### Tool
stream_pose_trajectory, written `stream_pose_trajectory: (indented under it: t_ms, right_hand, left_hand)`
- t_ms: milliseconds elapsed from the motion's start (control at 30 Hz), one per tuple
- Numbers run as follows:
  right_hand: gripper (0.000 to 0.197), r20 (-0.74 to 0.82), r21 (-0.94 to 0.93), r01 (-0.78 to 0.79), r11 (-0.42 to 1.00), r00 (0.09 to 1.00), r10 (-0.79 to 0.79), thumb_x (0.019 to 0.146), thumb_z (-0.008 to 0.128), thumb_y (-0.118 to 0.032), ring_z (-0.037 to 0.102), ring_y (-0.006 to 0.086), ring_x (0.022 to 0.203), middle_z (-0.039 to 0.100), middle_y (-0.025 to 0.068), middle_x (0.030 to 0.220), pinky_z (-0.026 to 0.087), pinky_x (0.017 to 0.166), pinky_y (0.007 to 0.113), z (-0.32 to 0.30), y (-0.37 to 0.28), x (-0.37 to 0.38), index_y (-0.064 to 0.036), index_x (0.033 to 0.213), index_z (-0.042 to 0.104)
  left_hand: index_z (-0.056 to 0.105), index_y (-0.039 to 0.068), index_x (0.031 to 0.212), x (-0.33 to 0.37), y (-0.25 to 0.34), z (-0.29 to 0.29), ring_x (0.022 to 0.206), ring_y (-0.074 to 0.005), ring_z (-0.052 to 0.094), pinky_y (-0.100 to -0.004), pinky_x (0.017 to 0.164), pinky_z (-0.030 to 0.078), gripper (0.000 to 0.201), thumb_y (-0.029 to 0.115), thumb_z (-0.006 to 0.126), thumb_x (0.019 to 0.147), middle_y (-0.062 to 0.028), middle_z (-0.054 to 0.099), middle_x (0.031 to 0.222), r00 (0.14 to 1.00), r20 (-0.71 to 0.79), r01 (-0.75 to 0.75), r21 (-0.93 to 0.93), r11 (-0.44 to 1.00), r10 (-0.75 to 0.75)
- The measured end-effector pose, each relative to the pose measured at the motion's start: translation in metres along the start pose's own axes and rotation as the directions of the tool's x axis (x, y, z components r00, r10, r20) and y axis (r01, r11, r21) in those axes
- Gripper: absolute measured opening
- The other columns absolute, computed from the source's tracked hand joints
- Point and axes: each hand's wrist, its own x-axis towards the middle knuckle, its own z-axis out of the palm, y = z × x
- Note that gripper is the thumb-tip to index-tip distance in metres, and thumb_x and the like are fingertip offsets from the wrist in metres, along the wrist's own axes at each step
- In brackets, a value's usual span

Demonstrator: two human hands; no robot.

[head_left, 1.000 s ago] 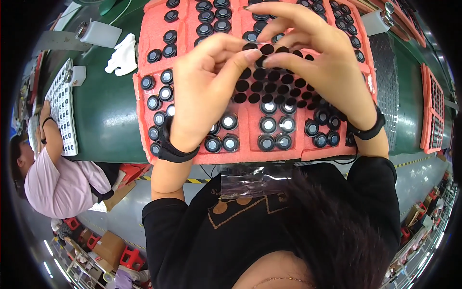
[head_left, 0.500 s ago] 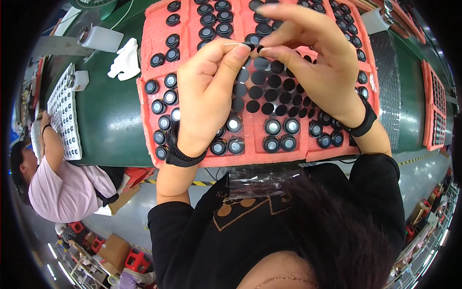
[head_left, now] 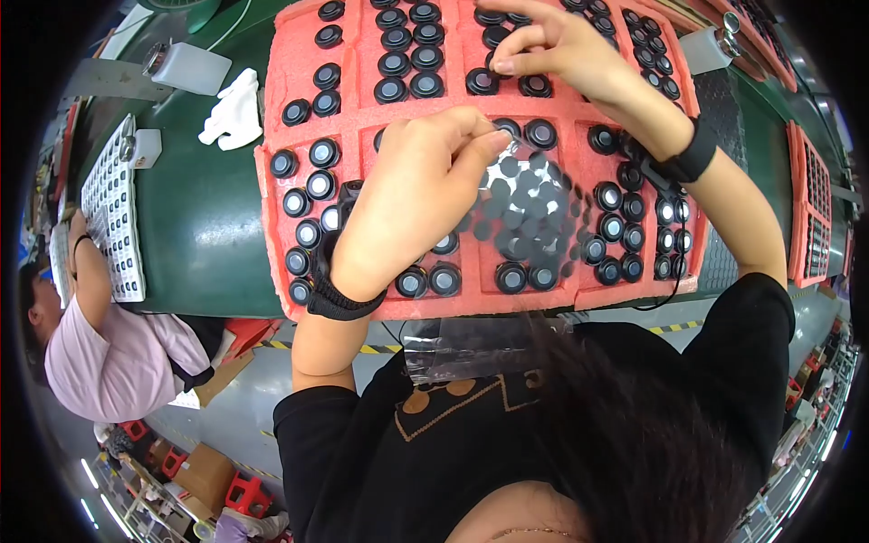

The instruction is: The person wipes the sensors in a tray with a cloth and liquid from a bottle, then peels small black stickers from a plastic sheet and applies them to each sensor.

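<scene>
My left hand (head_left: 416,195) pinches the edge of a clear plastic sheet of black round stickers (head_left: 525,201) between thumb and fingers. The sheet hangs over the middle of a pink foam tray (head_left: 351,118). Farther off and to the right, my right hand (head_left: 575,61) is over the tray's far part, with some fingers stretched out and the thumb side bent in. Its fingertips are close to a black round part (head_left: 482,81); whether they hold a sticker is too small to tell. Several similar black parts with grey centres (head_left: 426,85) sit in the tray's compartments.
The green table (head_left: 195,217) carries a white cloth glove (head_left: 237,113), a white bottle (head_left: 192,70) and another bottle (head_left: 706,50). At the left, a person (head_left: 118,353) works at a white tray (head_left: 113,217). Another pink tray (head_left: 808,204) stands at the right.
My hands have parted. The right hand has moved away from the sheet to the far part of the tray; the left has come nearer with the sheet, which now hangs differently.
</scene>
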Motion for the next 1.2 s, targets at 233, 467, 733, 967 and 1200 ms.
stream_pose_trajectory:
  t_ms: [233,467,733,967,1200]
  right_hand:
    - [0.064,-0.157,-0.158,-0.492,0.856,0.868,0.47,0.074,0.065,0.001,0.059,0.0086,0.072,0.066,0.0049,0.078,0.045,0.07,0.02,0.007,-0.001,0.013,0.0009,0.13,0.034]
    - [0.064,-0.164,-0.214,-0.533,0.819,0.846,0.507,0.073,0.066,0.001,0.059,0.0075,0.071,0.066,0.0043,0.076,0.045,0.069,0.019,0.011,-0.004,0.014,0.0018,0.13,0.035]
    - [0.065,-0.162,-0.23,-0.546,0.806,0.838,0.521,0.074,0.065,0.001,0.057,0.0068,0.068,0.065,0.0027,0.074,0.044,0.066,0.018,0.013,-0.001,0.016,-0.0016,0.131,0.036]
    - [0.063,0.027,-0.611,-0.018,0.791,0.999,0.043,0.076,0.064,-0.002,0.054,0.0092,0.075,0.058,0.0034,0.082,0.044,0.069,0.022,0.014,0.02,0.009,-0.0089,0.132,0.038]
    - [0.044,-0.157,-0.636,-0.272,0.722,0.962,0.224,0.077,0.065,-0.006,0.053,0.0111,0.081,0.056,0.0042,0.086,0.044,0.074,0.024,-0.006,0.008,0.009,-0.0055,0.117,0.048]
  left_hand:
    - [0.059,-0.003,0.082,0.0,-0.003,-0.004,0.053,-0.0032,0.044,-0.0204,0.047,0.034,0.014,0.011,0.056,0.084,-0.0003,0.055,0.06,0.993,-0.04,-0.106,0.137,0.985,0.112]
    - [0.059,-0.003,0.082,0.0,-0.003,-0.004,0.052,-0.0034,0.043,-0.0205,0.046,0.034,0.014,0.01,0.056,0.084,-0.0014,0.055,0.059,0.993,-0.03,-0.113,0.109,0.988,0.117]
    - [0.058,-0.002,0.081,-0.001,-0.005,-0.005,0.052,-0.0032,0.043,-0.0207,0.046,0.033,0.014,0.011,0.056,0.084,-0.0012,0.055,0.058,0.988,-0.035,-0.142,0.129,0.981,0.147]
    - [0.058,-0.002,0.081,0.0,-0.005,-0.005,0.052,-0.0027,0.042,-0.0204,0.046,0.033,0.014,0.011,0.056,0.084,-0.0005,0.054,0.058,0.988,-0.026,-0.148,0.118,0.982,0.152]
    - [0.058,-0.002,0.082,0.001,-0.004,-0.005,0.053,-0.0019,0.042,-0.0197,0.046,0.032,0.014,0.011,0.055,0.085,0.0006,0.054,0.059,0.992,-0.009,-0.123,0.123,0.985,0.125]
